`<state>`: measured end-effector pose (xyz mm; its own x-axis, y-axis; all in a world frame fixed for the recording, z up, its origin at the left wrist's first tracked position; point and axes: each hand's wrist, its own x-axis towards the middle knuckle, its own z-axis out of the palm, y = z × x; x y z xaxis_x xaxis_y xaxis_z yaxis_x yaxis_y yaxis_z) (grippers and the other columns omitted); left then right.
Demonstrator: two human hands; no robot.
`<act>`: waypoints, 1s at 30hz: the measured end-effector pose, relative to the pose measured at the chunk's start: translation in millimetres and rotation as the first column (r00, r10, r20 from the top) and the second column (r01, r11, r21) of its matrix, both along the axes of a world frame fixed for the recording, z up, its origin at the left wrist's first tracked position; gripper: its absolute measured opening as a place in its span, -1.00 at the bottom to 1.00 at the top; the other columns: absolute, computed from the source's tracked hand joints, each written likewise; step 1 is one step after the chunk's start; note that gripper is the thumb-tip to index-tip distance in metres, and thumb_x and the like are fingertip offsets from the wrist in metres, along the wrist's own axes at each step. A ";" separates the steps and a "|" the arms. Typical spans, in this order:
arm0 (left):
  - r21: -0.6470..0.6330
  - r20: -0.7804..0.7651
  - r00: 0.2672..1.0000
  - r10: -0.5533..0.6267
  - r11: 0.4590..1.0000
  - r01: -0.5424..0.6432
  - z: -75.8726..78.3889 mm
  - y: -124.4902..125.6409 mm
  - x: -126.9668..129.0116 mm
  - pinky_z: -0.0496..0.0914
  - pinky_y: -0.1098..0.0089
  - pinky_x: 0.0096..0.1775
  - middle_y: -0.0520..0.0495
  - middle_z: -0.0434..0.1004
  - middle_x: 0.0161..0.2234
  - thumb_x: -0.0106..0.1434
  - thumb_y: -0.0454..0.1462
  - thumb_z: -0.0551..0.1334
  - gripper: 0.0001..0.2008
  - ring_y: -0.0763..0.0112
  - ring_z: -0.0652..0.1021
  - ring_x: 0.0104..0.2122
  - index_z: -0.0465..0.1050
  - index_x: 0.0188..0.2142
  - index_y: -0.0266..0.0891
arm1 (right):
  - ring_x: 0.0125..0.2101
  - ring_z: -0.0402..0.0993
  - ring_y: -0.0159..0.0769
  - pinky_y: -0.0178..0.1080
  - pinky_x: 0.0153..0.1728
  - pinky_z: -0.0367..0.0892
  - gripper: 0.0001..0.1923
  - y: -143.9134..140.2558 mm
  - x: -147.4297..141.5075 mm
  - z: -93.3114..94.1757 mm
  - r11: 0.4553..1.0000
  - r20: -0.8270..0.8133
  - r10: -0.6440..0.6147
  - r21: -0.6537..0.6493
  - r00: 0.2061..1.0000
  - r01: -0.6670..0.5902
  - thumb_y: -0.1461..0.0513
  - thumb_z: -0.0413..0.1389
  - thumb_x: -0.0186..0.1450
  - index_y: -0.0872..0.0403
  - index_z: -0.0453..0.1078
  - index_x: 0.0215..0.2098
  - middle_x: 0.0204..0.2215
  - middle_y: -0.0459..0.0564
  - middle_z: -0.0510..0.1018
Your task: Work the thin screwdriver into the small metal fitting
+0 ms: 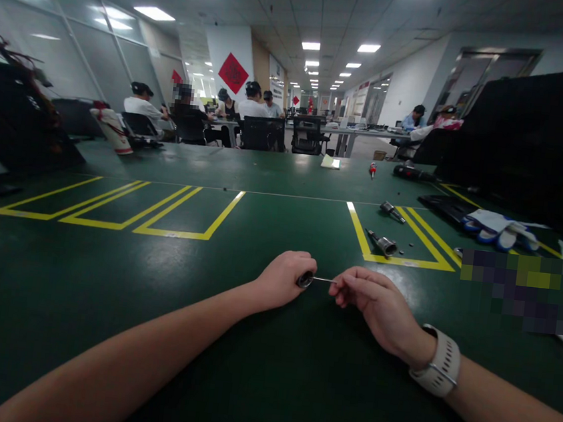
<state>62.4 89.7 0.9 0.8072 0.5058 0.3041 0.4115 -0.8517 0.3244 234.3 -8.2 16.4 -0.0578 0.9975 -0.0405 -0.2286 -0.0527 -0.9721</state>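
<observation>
A small round metal part (305, 280) is gripped in the closed left hand (281, 279), while a thin pin (323, 280) projecting from it is pinched at its far end by the closed fingertips of the right hand (375, 305); both are held just above the green table (102, 286). Open surface is seen to the left and front, bounded by yellow lines (125, 211). Metal fittings (383, 243), gloves (495, 228) and a black case (531, 130) are set well apart to the right.

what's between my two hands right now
In the head view, a thin metal pin bridges the gap: the right hand pinches one end, and the other meets a small metal piece in the left hand.
</observation>
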 end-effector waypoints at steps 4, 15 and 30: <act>-0.049 0.046 0.999 -0.018 0.999 0.020 -0.2 1.5 0.4 0.23 0.45 -0.37 0.05 0.32 -0.46 0.11 -0.43 0.17 -0.92 0.48 0.36 -0.44 0.29 -0.47 -0.28 | -0.47 0.36 -0.36 -0.25 -0.40 0.23 -0.83 -0.3 -0.9 -1.6 1.000 -0.042 -0.012 -0.001 0.999 0.012 0.19 0.10 0.18 0.13 0.42 -0.49 -0.47 -0.02 0.50; -0.017 0.021 1.000 0.018 1.000 -0.017 0.5 0.7 1.0 0.26 0.41 -0.34 0.02 0.34 -0.46 0.17 -0.38 0.15 -0.93 0.46 0.37 -0.43 0.31 -0.45 -0.28 | -0.49 0.34 -0.34 -0.25 -0.43 0.22 -0.83 -3.1 -0.3 -5.0 0.995 0.025 -0.036 0.097 0.999 0.034 0.22 0.07 0.18 0.11 0.42 -0.51 -0.52 -0.03 0.49; -0.189 0.113 0.977 0.183 0.969 -0.159 2.7 4.6 0.5 0.23 0.44 -0.41 0.08 0.30 -0.51 0.09 -0.32 0.22 -0.88 0.48 0.35 -0.46 0.27 -0.49 -0.27 | -0.52 0.31 -0.37 -0.27 -0.44 0.18 -0.82 -3.7 0.8 -8.6 0.997 0.093 0.047 0.049 0.995 -0.051 0.24 0.03 0.20 0.12 0.40 -0.50 -0.55 -0.05 0.47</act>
<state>62.9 94.3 3.7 0.6639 0.6884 0.2921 0.4908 -0.6958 0.5244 235.2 -11.9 7.9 -0.1051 0.9945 0.0028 -0.1365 -0.0116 -0.9906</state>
